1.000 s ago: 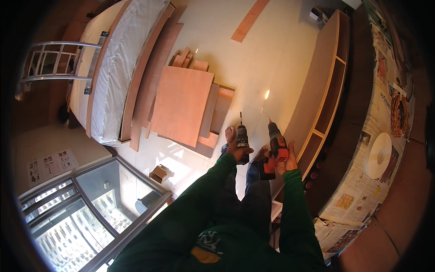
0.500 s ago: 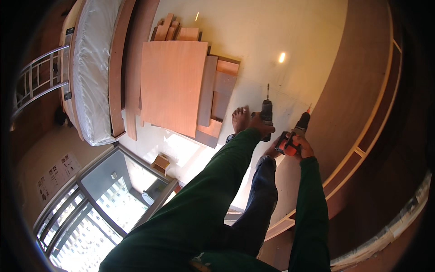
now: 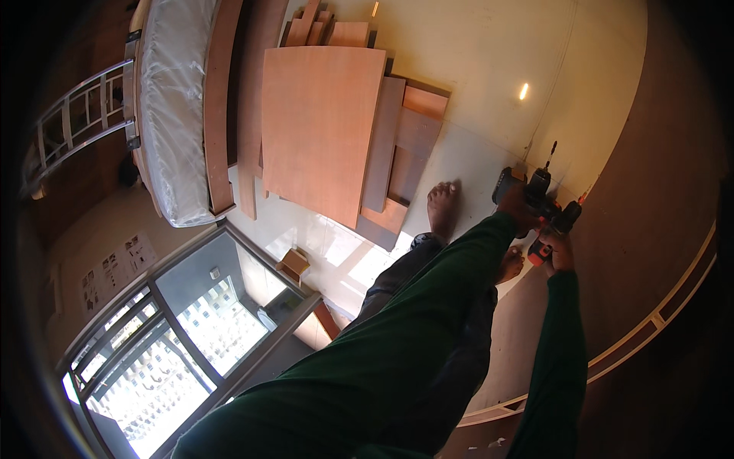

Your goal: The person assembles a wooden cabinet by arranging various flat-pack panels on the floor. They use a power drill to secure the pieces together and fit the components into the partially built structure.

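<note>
My left hand (image 3: 517, 211) is closed around a black cordless drill (image 3: 540, 182). A long dark bit points away from me at its tip, and a wide battery shows beside the grip. Just to the right, my right hand (image 3: 560, 246) grips a second cordless drill (image 3: 568, 217), black with a red part at its base and a small reddish tip. The two tools are close together and overlap in view, so I cannot tell whether they touch. Both are held above the edge of a large brown wooden panel (image 3: 612, 306), near my bare feet.
Several wooden boards lie stacked on the pale floor, a large reddish-brown panel (image 3: 325, 138) on top. A plastic-wrapped mattress (image 3: 174, 115) in a wooden bed frame and a metal ladder (image 3: 84, 115) are at the left. A small open cardboard box (image 3: 293, 265) sits near the glass door (image 3: 218, 306).
The left-hand drill has come nearer to the right-hand one, and its battery has swung out to the left. Both hands appear farther right in view. The view has shifted too.
</note>
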The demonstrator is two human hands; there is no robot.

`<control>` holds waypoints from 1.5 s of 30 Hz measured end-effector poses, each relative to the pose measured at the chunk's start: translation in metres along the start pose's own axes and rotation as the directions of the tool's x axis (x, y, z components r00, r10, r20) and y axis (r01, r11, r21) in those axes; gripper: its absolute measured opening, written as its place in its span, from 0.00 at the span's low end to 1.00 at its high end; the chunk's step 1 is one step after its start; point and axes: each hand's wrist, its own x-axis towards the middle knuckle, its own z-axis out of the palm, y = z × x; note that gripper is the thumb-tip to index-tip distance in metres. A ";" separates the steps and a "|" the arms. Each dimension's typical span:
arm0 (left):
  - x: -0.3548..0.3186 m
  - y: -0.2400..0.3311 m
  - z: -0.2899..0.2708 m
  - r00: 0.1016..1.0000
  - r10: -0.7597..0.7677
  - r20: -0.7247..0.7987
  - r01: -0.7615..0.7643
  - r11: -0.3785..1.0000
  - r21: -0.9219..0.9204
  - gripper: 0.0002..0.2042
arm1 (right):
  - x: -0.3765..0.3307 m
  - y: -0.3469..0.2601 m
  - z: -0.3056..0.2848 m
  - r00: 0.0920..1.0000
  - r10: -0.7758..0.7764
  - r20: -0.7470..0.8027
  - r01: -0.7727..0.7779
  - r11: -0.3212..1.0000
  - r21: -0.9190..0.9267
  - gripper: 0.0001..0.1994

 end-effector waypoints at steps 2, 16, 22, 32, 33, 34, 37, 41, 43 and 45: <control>0.003 -0.009 0.005 1.000 0.029 0.006 -0.030 0.999 0.032 0.45 | -0.006 0.000 -0.003 1.000 -0.002 -0.020 0.003 1.000 0.021 0.30; -0.002 -0.030 -0.008 0.999 0.016 0.039 -0.022 0.985 0.169 0.54 | -0.020 0.021 -0.015 0.977 -0.059 -0.206 0.045 0.996 -0.073 0.27; -0.019 -0.006 -0.042 0.973 -0.118 0.197 0.085 0.982 0.166 0.61 | -0.073 0.004 0.044 0.822 0.092 -0.561 -0.240 0.951 -0.195 0.40; -0.282 -0.012 -0.159 0.565 -0.562 0.604 -0.481 0.371 0.795 0.37 | -0.277 0.152 0.101 0.912 0.409 -0.033 -0.165 0.292 -0.942 0.44; -0.329 0.019 -0.182 0.551 -0.475 0.686 -0.689 0.206 0.695 0.34 | -0.301 0.145 0.116 0.932 0.361 -0.024 -0.144 0.312 -0.939 0.45; -0.370 0.004 -0.187 0.598 -0.349 0.721 -0.721 0.159 0.675 0.31 | -0.325 0.145 0.125 0.953 0.303 -0.013 -0.110 0.305 -0.946 0.47; -0.432 0.017 -0.210 0.532 -0.187 0.826 -0.803 0.198 0.562 0.26 | -0.381 0.142 0.146 0.994 0.108 0.018 -0.010 0.259 -0.966 0.52; -0.483 0.034 -0.245 0.492 -0.083 0.866 -0.808 0.328 0.490 0.26 | -0.424 0.080 0.203 0.932 0.291 -0.215 -0.301 0.296 -0.907 0.50; -0.507 0.033 -0.253 0.524 -0.012 0.852 -0.786 0.379 0.489 0.25 | -0.443 0.072 0.210 0.915 0.326 -0.239 -0.301 0.155 -0.941 0.44; -0.538 0.050 -0.267 0.604 0.096 0.791 -0.721 0.490 0.491 0.21 | -0.457 0.088 0.204 0.927 0.308 -0.212 -0.250 0.086 -0.964 0.39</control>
